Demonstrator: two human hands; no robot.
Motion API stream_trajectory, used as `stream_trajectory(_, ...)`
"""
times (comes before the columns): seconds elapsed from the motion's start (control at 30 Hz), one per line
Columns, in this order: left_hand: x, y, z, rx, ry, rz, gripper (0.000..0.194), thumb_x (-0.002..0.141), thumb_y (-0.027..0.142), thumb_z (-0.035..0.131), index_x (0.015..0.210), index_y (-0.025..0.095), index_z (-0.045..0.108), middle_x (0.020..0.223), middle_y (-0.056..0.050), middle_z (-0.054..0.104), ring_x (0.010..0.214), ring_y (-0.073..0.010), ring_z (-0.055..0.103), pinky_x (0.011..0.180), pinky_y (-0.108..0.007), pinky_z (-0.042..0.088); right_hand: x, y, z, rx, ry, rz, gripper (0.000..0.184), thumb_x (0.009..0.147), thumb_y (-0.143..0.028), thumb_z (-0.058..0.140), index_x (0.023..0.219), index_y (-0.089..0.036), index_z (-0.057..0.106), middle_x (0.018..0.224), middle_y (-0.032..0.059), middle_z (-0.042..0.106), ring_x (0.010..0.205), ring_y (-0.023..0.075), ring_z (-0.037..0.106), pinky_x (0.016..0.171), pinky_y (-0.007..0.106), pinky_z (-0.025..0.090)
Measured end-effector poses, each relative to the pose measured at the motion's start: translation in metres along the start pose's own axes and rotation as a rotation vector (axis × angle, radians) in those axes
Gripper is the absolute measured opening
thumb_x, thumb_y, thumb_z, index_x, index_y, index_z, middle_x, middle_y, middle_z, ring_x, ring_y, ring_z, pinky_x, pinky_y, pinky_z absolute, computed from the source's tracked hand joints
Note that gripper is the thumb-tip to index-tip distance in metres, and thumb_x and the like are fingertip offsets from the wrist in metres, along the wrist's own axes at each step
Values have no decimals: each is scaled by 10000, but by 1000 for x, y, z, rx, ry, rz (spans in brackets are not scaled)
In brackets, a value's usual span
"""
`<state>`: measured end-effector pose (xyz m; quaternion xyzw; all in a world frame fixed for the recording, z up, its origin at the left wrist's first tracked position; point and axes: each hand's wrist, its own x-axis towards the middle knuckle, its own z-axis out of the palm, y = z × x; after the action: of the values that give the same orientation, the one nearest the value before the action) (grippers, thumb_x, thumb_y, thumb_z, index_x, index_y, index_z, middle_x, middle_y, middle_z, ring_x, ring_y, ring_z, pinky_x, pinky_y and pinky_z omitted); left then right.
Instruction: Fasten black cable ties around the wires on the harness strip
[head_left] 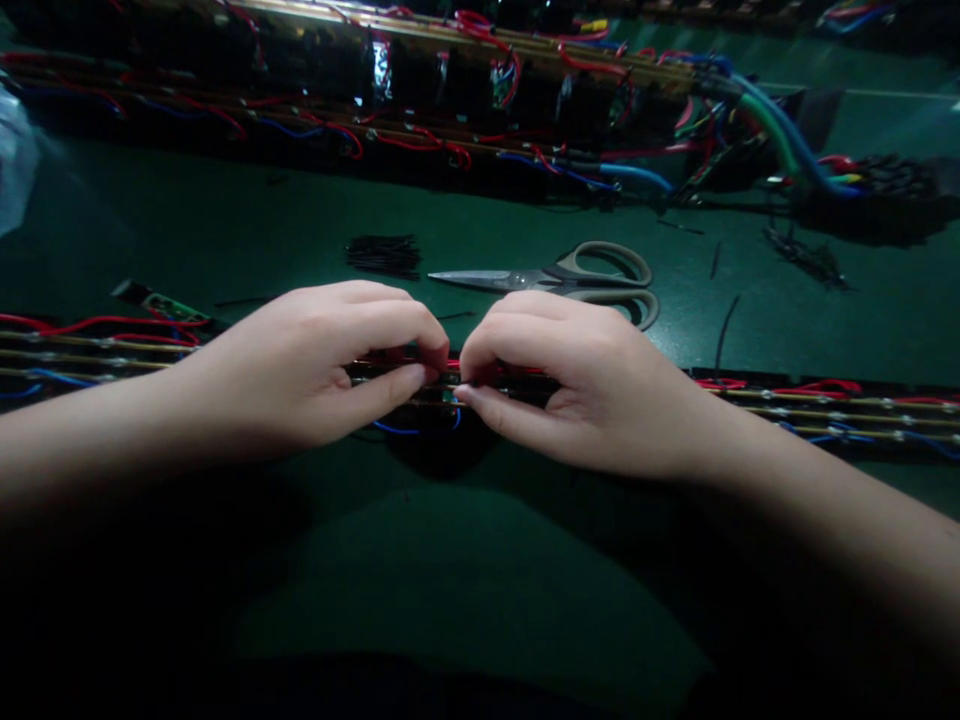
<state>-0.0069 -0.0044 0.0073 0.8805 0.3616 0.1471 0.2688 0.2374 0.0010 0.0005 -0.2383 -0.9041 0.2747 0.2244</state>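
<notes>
A long narrow strip assembly (825, 410) with brass rails and red and blue wires lies across the green table from left to right. My left hand (315, 365) and my right hand (585, 385) meet at its middle, fingers curled in a pinch on the strip and its wires. Thumb tips nearly touch each other. What sits between the fingertips is too small to make out. A blue wire loop (394, 430) shows just under my left thumb.
Grey-handled scissors (570, 280) lie behind my hands, blades pointing left. A small bundle of black ties (384, 256) sits left of them. More wired strips (450, 110) and a cable bundle (780, 140) fill the back. Loose black ties (726, 330) lie at the right.
</notes>
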Motion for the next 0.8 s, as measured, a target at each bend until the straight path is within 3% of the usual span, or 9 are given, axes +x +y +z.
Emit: stream_trajectory(0.8, 0, 1, 0, 25, -4, 13, 194, 979, 304, 526, 1022, 233, 701, 974, 8, 748, 859, -158, 700, 742, -269, 514, 0, 1, 0, 13, 1, -9, 94, 960, -138, 610, 907, -120, 684, 818, 7, 638, 757, 124, 550, 692, 262, 397)
